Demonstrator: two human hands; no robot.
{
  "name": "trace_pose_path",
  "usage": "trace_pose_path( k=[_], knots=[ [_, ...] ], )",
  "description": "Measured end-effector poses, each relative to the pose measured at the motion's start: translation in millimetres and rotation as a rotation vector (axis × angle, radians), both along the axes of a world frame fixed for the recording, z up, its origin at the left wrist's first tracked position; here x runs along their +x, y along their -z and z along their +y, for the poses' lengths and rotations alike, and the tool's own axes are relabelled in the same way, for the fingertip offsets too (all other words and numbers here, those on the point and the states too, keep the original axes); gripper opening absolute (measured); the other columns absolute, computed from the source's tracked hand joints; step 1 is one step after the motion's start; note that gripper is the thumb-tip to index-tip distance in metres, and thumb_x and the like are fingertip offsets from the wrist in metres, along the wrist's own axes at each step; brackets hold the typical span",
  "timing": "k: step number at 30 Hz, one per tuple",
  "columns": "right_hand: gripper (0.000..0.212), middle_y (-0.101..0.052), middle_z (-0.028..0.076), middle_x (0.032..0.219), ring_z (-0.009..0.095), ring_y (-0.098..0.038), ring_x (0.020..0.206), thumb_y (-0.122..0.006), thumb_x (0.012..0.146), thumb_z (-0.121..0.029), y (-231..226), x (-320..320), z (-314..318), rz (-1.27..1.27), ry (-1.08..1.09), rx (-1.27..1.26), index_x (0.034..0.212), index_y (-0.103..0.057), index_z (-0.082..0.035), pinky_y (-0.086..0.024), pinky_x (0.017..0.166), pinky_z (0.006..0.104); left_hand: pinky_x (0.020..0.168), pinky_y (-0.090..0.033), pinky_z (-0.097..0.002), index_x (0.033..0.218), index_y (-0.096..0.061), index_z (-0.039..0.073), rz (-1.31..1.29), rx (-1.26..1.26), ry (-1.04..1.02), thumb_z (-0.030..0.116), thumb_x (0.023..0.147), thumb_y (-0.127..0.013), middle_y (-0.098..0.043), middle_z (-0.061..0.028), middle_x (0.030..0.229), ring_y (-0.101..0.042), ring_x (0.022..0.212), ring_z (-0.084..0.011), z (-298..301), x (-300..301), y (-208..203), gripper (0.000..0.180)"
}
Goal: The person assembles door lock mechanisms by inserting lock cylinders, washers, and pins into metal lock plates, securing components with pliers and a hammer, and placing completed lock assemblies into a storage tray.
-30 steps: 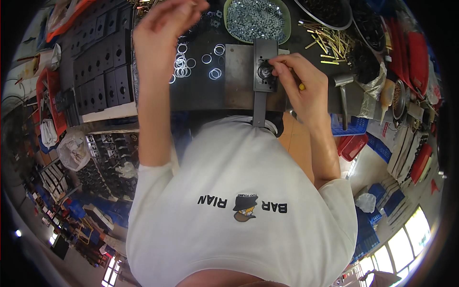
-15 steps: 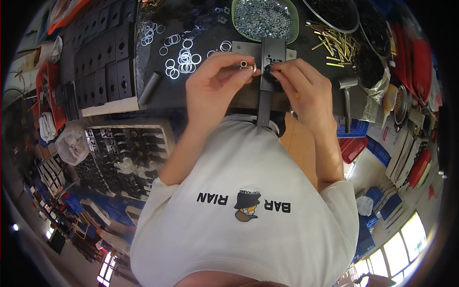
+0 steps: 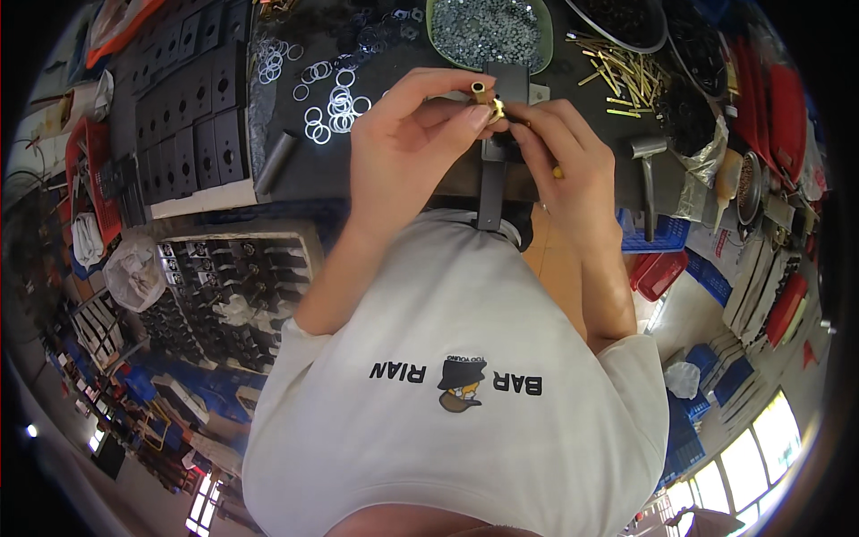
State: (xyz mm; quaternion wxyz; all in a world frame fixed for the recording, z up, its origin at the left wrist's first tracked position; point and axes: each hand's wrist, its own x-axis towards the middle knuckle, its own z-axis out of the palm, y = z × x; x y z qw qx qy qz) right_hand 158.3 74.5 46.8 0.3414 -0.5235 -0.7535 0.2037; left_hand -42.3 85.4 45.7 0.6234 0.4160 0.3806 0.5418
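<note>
My left hand point(image 3: 407, 134) pinches a small brass fitting point(image 3: 480, 90) with a hollow round end between thumb and forefinger. The fitting is held over a dark metal block point(image 3: 506, 79). From the block, a flat dark bar point(image 3: 490, 201) runs toward me. My right hand point(image 3: 568, 148) meets the fitting from the other side, its thumb and forefinger closed at the fitting's lower end. What those fingertips grip is too small and covered to name. A yellow tip point(image 3: 557, 172) pokes out beneath the curled right fingers; the rest of it is hidden.
Beyond the block stands a green tub point(image 3: 548, 40) of small metal parts. Silvery rings point(image 3: 342, 107) lie to the left, near a dark cylinder point(image 3: 276, 161) and black plates point(image 3: 192, 134). To the right are brass rods point(image 3: 631, 85) and a hammer point(image 3: 649, 174).
My left hand has brought the brass fitting rightward and up, over the block, and tilted it. My right fingers have come off the block's face to the fitting.
</note>
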Motion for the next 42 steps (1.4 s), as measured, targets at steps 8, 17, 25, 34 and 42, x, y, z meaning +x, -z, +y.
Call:
trace_pose_path(
  k=[8, 17, 25, 34, 42],
  knots=[
    [0.024, -0.069, 0.008, 0.104, 0.023, -0.07, 0.08, -0.079, 0.095, -0.002, 4, 4, 1, 0.105, 0.0, -0.041, 0.119, -0.078, -0.005, -0.057, 0.069, 0.035, 0.091, -0.064, -0.0285, 0.119, -0.078, -0.006, 0.259, 0.275, -0.037, -0.008, 0.092, -0.08, -0.079, -0.0139, 0.117, -0.078, 0.1, -0.0191, 6, 7, 1, 0.027],
    [0.032, -0.067, 0.009, 0.112, 0.023, -0.069, 0.078, -0.08, 0.093, -0.001, -12, 10, -2, 0.157, 0.035, -0.182, 0.124, -0.074, -0.002, -0.056, 0.068, 0.0335, 0.085, -0.058, -0.0331, 0.11, -0.085, 0.008, 0.827, 0.61, -0.044, 0.004, 0.081, -0.09, -0.078, -0.0072, 0.105, -0.072, 0.097, -0.0187, 13, 6, 6, 0.03],
    [0.021, -0.072, 0.007, 0.109, 0.024, -0.073, 0.075, -0.081, 0.092, -0.004, -7, 14, 7, 0.036, -0.057, -0.009, 0.112, -0.074, -0.004, -0.058, 0.064, 0.0352, 0.078, -0.061, -0.0339, 0.154, -0.054, 0.017, 0.649, 0.205, 0.12, -0.003, 0.092, -0.073, -0.059, -0.0158, 0.141, -0.075, 0.093, -0.0249, -5, 9, 20, 0.068],
    [0.017, -0.072, 0.006, 0.106, 0.025, -0.074, 0.076, -0.08, 0.092, -0.006, -14, 1, 0, -0.046, 0.019, -0.014, 0.108, -0.074, -0.006, -0.059, 0.064, 0.0361, 0.06, -0.068, -0.0355, 0.172, 0.011, 0.03, -0.129, -0.291, 0.473, -0.004, 0.106, -0.056, -0.049, -0.0258, 0.152, -0.08, 0.078, -0.0322, 13, 15, 34, 0.1],
    [0.019, -0.071, 0.008, 0.105, 0.027, -0.074, 0.079, -0.079, 0.092, -0.004, -27, 7, 6, -0.053, -0.002, -0.127, 0.11, -0.074, -0.005, -0.059, 0.069, 0.0367, 0.057, -0.068, -0.0357, 0.17, -0.005, 0.026, -0.086, -0.305, 0.469, -0.003, 0.104, -0.061, -0.056, -0.0233, 0.142, -0.078, 0.068, -0.0305, 15, 13, 31, 0.091]
  ],
)
